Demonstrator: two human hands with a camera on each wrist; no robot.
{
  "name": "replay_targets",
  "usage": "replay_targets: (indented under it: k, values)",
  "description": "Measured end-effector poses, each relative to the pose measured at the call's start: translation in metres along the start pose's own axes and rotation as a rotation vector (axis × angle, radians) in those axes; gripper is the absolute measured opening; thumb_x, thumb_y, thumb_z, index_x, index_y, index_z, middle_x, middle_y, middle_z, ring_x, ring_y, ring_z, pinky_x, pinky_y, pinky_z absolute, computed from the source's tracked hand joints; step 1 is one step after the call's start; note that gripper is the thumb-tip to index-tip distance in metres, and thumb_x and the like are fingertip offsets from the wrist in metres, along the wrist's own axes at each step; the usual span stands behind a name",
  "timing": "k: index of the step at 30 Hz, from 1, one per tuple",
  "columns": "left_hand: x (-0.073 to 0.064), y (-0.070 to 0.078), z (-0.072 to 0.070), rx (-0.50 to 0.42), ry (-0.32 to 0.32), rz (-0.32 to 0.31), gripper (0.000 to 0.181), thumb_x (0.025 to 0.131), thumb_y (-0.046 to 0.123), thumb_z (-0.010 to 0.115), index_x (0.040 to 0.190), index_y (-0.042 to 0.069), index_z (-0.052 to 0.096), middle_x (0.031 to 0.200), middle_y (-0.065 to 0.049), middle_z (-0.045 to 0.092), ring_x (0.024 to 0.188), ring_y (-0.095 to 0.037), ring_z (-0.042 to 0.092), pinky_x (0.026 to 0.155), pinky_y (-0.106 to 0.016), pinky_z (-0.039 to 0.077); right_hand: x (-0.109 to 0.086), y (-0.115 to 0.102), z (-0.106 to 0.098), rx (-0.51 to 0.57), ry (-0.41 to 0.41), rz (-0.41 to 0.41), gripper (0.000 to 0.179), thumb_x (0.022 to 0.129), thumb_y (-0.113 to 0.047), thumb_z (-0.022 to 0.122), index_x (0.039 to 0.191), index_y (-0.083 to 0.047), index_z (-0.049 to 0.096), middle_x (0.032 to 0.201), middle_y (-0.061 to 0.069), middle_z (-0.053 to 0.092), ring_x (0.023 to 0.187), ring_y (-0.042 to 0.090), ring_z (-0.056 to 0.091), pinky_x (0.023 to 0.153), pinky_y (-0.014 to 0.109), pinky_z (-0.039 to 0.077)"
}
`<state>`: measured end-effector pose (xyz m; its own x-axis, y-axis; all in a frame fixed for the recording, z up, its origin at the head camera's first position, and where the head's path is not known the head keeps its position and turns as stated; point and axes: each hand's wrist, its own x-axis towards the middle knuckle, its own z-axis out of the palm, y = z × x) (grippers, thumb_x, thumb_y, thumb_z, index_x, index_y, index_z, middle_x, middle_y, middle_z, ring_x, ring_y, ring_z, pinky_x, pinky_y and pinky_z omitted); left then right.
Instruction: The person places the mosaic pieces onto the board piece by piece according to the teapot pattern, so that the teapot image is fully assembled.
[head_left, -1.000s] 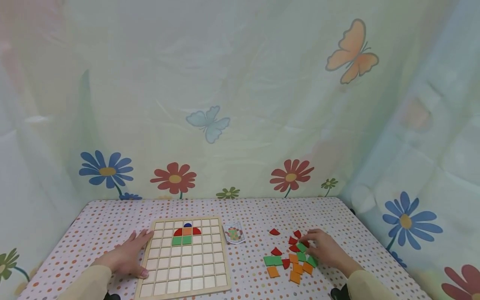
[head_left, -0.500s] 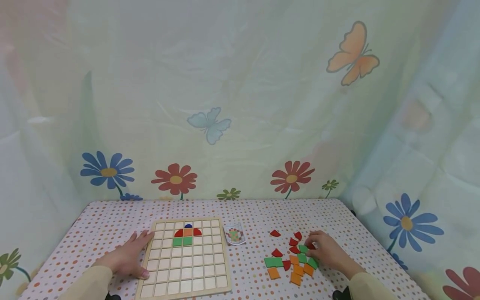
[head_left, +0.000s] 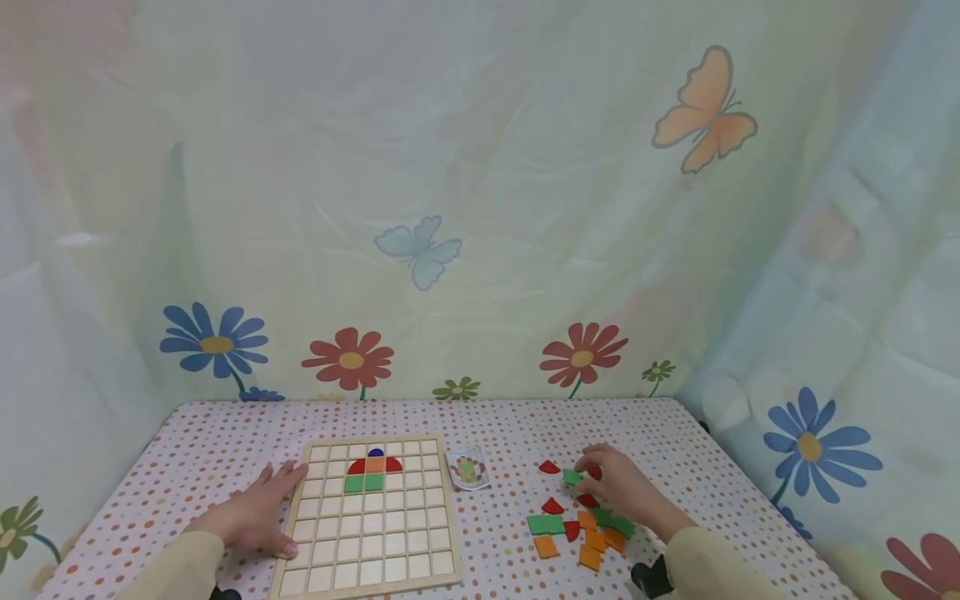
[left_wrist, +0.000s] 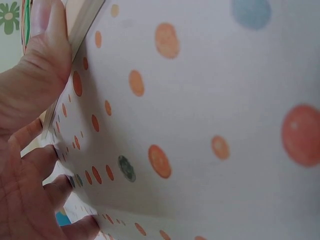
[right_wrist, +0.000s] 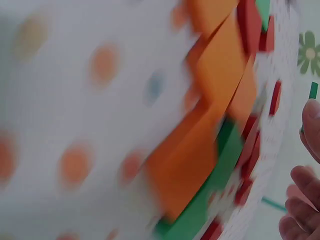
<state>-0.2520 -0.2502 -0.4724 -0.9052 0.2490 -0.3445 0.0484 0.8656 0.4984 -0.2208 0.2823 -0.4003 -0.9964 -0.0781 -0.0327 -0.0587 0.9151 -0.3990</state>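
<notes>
My left hand (head_left: 251, 512) lies with spread fingers along the left edge of the wooden grid board (head_left: 453, 533), its thumb (left_wrist: 47, 47) on the frame. On the board's upper cells sit a blue piece (head_left: 376, 452), red quarter-round pieces (head_left: 357, 466), an orange square (head_left: 375, 463) and green squares (head_left: 363, 482). My right hand (head_left: 618, 483) pinches a green square tile (head_left: 572, 477) between thumb and fingertips, above the far side of the loose pieces. In the right wrist view the green tile (right_wrist: 313, 90) shows edge-on beyond the thumb.
Loose orange tiles (head_left: 546, 547), green tiles (head_left: 545, 523) and red quarter-round pieces (head_left: 552, 506) lie scattered on the dotted tablecloth (head_left: 502, 558) at right. A small pattern card (head_left: 468, 468) lies beside the board. A printed curtain (head_left: 480, 250) hangs behind the table.
My right hand has picked a green tile out of the scattered pieces and moved left with it. The left hand stays at the board's edge.
</notes>
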Motion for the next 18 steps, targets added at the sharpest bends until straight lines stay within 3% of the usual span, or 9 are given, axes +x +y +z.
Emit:
replay_targets:
  k: [5,10,18]
  values:
    - [-0.004,0.003,0.0,0.001,0.006,-0.014,0.129,0.054,0.045,0.095,0.159,0.007,0.032,0.167,-0.029,0.017,0.152,-0.058,0.005,0.11,-0.086,0.012,0.008,-0.037,0.014,0.044,-0.007,-0.034,0.009,0.089,-0.008,0.078,0.096,-0.013,0.073,0.14,0.019,0.058,0.132,0.044,0.054,0.106,0.059,0.05]
    - [-0.016,0.015,-0.005,0.02,0.004,-0.003,0.122,0.06,0.039,0.095,0.158,0.004,0.032,0.166,-0.031,0.017,0.152,-0.059,0.006,0.11,-0.085,0.015,0.018,-0.072,0.029,0.066,-0.024,-0.094,0.01,0.089,-0.009,0.078,0.097,-0.014,0.073,0.14,0.016,0.059,0.134,0.041,0.053,0.108,0.058,0.049]
    - [-0.03,0.029,-0.011,0.018,0.0,-0.02,0.119,0.063,0.036,0.094,0.159,0.004,0.031,0.167,-0.029,0.017,0.153,-0.058,0.005,0.11,-0.086,0.014,0.032,-0.121,0.047,0.125,-0.082,-0.229,0.01,0.09,-0.008,0.077,0.099,-0.01,0.073,0.14,0.02,0.058,0.134,0.042,0.054,0.109,0.057,0.049]
